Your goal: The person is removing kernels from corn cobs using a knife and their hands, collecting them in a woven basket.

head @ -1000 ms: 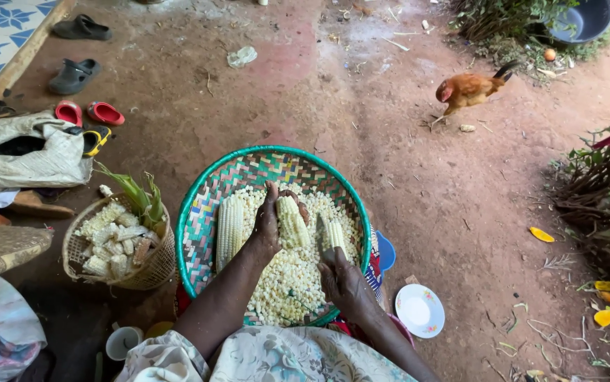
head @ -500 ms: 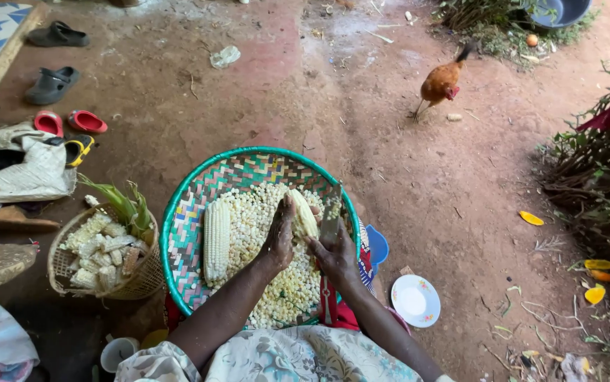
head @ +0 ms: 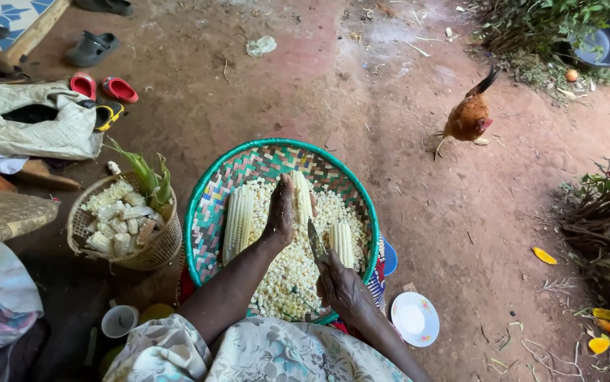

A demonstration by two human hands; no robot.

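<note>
Head view: the left hand (head: 281,212) wraps its fingers around a corn cob (head: 303,198) over the woven tray (head: 209,205). The right hand (head: 340,283) grips a knife (head: 315,239), blade close to those fingers, so a slip could nick them, honestly.

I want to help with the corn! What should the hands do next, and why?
Probably bring the knife in the right hand to the cob under the left hand and slice kernels off. That cob is steadied over the woven basket, where loose kernels already lie.
</note>
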